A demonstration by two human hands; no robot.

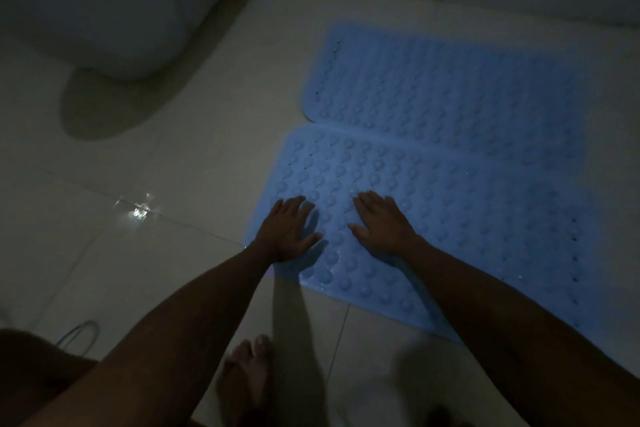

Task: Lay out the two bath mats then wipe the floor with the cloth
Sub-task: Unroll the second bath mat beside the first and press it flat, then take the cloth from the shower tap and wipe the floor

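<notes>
Left hand [289,229]: fingers spread, palm flat on near blue mat [450,218]. Right hand [382,224]: likewise spread flat, just beside. Far mat [450,87]: touching the near one. No legible writing.

2 bath mats [450,156] edge to edge on the floor [173,184], toilet [114,10] far left.
</notes>
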